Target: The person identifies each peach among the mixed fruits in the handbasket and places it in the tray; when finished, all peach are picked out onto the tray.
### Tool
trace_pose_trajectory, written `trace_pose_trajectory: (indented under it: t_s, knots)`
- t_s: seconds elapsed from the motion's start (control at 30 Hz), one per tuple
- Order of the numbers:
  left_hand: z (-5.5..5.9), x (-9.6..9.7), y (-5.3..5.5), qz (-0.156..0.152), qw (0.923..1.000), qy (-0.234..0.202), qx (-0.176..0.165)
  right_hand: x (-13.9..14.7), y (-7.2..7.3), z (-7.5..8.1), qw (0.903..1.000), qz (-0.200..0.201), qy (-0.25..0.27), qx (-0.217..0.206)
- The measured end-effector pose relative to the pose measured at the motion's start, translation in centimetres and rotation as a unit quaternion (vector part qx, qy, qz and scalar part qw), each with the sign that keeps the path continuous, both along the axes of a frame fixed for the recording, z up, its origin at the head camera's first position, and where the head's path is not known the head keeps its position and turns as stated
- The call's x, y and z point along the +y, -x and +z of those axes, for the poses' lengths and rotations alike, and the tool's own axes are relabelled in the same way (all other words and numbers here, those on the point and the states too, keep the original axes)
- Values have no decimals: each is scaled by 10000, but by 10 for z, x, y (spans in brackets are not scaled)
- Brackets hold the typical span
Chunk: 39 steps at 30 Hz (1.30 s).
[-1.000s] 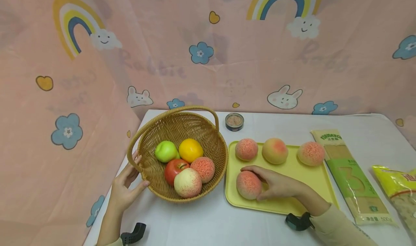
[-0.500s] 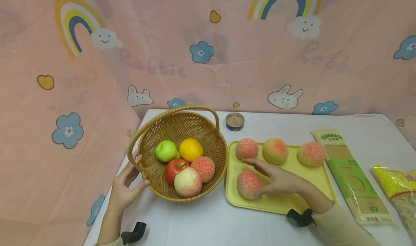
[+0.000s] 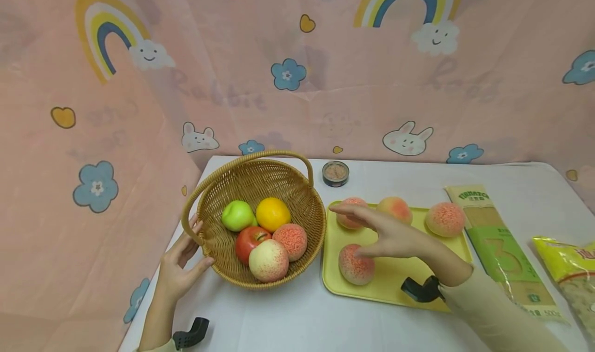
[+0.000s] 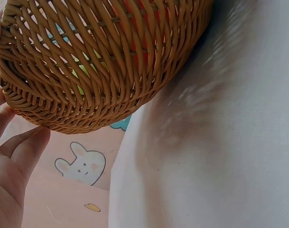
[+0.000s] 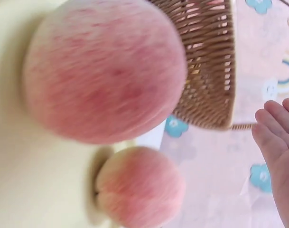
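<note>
My left hand (image 3: 176,272) holds the left side of a wicker basket (image 3: 241,184) near the handle's base, thumb at the rim and fingers behind. The basket tilts towards me. Inside lie a green apple (image 3: 237,216), an orange (image 3: 274,215), a red apple (image 3: 247,244), a pink peach (image 3: 294,242) and a pale peach (image 3: 268,261). Over a yellow tray (image 3: 395,280) hovers my right hand (image 3: 395,233), fingers extended, holding nothing. A front peach (image 3: 354,269) lies below it; a back-left peach (image 3: 346,220) and a yellowish peach (image 3: 398,207) are partly hidden behind it.
Another peach (image 3: 445,220) sits at the tray's back right. A noodle packet (image 3: 504,259) lies right of the tray, then a yellow bag (image 3: 572,274). Behind the tray stands a small round tin (image 3: 335,173). A pink printed cloth (image 3: 297,114) hangs behind the table.
My right hand has let go of the front peach, risen and moved away from me towards the back-left peach. The left hand and basket have stayed put.
</note>
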<state>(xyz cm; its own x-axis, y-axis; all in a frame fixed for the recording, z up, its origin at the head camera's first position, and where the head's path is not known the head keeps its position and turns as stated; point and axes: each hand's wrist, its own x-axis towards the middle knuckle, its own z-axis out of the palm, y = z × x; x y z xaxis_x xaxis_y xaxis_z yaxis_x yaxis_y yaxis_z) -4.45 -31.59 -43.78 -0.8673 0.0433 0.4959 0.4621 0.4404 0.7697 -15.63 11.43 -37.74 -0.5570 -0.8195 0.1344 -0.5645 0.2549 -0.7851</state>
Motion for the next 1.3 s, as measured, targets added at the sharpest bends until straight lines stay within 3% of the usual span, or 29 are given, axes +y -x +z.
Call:
trace_pose_trajectory:
  t_s: [0.23,0.4,0.53,0.83,1.3]
  knots:
    - [-1,0,0,-17,10000,-14,14,-32,0,19,9986,463,-237,23]
    - [-1,0,0,-52,10000,-31,64,-58,-2,23,9945,878,-340,466]
    - [0,1,0,-6,10000,-2,-14,-76,-5,24,9904,1198,-448,524]
    - [0,0,-1,98,9999,75,-68,-107,-7,21,9821,1722,-744,177]
    - [0,0,0,68,10000,20,-33,-135,-4,19,9554,2600,-1164,779]
